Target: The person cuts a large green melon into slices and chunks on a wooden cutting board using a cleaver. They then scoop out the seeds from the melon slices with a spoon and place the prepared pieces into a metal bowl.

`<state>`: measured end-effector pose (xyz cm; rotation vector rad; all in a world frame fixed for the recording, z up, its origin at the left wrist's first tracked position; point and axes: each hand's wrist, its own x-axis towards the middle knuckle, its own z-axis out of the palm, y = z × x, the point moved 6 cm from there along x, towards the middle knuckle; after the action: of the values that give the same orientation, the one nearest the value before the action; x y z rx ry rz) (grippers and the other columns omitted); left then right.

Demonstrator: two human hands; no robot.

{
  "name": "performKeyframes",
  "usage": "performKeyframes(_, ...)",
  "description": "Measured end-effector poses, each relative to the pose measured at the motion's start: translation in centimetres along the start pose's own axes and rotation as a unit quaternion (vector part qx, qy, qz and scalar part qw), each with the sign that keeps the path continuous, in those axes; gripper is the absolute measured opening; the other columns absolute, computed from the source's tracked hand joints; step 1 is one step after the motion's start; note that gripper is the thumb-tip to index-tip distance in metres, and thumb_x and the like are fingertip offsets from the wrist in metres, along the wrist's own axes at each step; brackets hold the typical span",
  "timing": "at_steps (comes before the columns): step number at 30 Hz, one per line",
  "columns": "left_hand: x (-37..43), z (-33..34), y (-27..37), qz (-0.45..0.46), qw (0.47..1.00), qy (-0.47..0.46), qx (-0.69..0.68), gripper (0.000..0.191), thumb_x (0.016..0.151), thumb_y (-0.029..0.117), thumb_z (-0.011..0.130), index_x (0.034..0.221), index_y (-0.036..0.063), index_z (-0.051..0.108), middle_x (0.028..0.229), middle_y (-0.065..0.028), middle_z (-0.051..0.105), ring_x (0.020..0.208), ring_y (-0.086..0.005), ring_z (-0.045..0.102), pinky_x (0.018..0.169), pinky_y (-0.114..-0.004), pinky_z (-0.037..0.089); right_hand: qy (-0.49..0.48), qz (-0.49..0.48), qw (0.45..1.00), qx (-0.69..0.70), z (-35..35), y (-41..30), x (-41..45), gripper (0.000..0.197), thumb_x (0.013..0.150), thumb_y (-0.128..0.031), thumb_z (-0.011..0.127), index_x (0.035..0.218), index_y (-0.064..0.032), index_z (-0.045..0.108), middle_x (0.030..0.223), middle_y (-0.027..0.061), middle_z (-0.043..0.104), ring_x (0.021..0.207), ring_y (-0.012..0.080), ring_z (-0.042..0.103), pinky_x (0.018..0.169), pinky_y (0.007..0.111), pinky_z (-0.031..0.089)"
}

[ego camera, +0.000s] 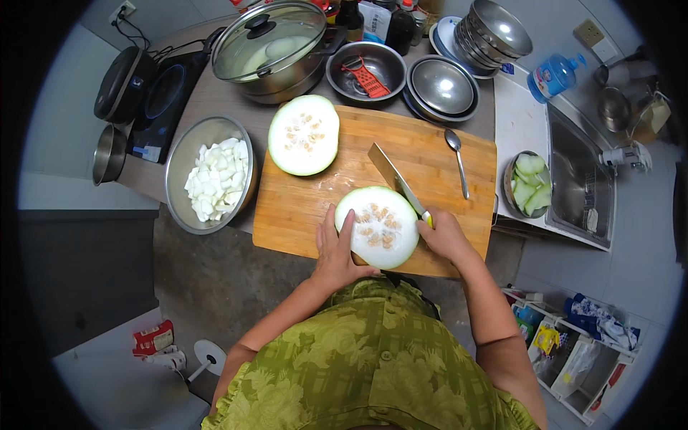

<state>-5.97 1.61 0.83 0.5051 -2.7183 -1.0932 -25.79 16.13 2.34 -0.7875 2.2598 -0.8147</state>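
A round piece of winter melon (382, 228), its cut face with seeds turned up, lies at the near edge of a wooden cutting board (301, 215). My left hand (338, 252) rests on its left side, thumb and fingers spread over the rim. My right hand (443, 234) grips the handle of a kitchen cleaver (396, 174), whose blade slants up and left just beyond the melon's right side. A second winter melon piece (303, 135) lies at the board's far left corner. On the board's right side is a metal spoon (459, 161).
Left of the board stands a steel bowl (177, 177) of white melon chunks. Behind are a lidded pot (274, 80), a bowl with a red grater (368, 78) and stacked metal bowls (443, 86). A bowl of green peel (531, 185) sits beside the sink (572, 166).
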Motion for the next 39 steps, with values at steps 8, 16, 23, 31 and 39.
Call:
performKeyframes(8,1.1,-3.2,0.2,0.027,0.998,-0.043,0.047,0.132,0.058,0.051,0.092,0.158,0.0101,0.016,0.162,-0.0290,0.008,0.151,-0.0484,0.007,0.116,-0.068,0.004,0.035,0.052,0.996,-0.067,-4.9,-1.6,-3.7,0.034,0.092,-0.034,0.067,0.101,-0.0012,0.071,0.084,0.0273,0.068,0.085,0.0449,0.066,0.076,0.049,0.052)
performKeyframes(16,7.2,-5.9,4.1,0.174,0.980,-0.057,0.083,0.132,0.060,0.059,0.086,0.159,0.0068,0.016,0.165,-0.0248,0.014,0.153,-0.0450,0.012,0.117,-0.066,0.000,0.000,0.069,0.988,-0.141,-5.8,-2.0,-5.8,0.028,0.092,-0.032,0.067,0.099,-0.0052,0.072,0.075,0.0208,0.068,0.074,0.0420,0.067,0.070,0.050,0.053)
performKeyframes(23,9.4,-4.8,5.1,0.183,0.964,-0.143,0.125,0.127,0.058,0.050,0.087,0.158,0.0066,0.022,0.164,-0.0230,0.017,0.153,-0.0415,0.014,0.119,-0.065,0.004,-0.017,0.059,0.987,-0.148,-5.5,-2.1,-5.4,0.028,0.093,-0.030,0.067,0.101,-0.0043,0.072,0.077,0.0220,0.068,0.076,0.0416,0.067,0.069,0.048,0.053)
performKeyframes(31,10.5,-4.0,5.8,0.173,0.957,-0.194,0.132,0.127,0.054,0.042,0.091,0.157,0.0075,0.026,0.166,-0.0151,0.019,0.153,-0.0351,0.021,0.120,-0.063,0.007,-0.039,0.061,0.981,-0.180,-5.4,-2.4,-5.0,0.024,0.093,-0.028,0.066,0.097,-0.0050,0.071,0.077,0.0214,0.069,0.074,0.0419,0.067,0.069,0.050,0.053)
performKeyframes(39,11.1,-3.8,5.8,0.169,0.940,-0.222,0.198,0.127,0.052,0.037,0.093,0.156,0.0062,0.027,0.165,-0.0148,0.019,0.153,-0.0352,0.017,0.121,-0.062,0.009,-0.076,0.072,0.972,-0.208,-5.4,-2.3,-4.3,0.023,0.093,-0.025,0.065,0.099,-0.0042,0.072,0.078,0.0219,0.069,0.076,0.0417,0.068,0.071,0.051,0.054)
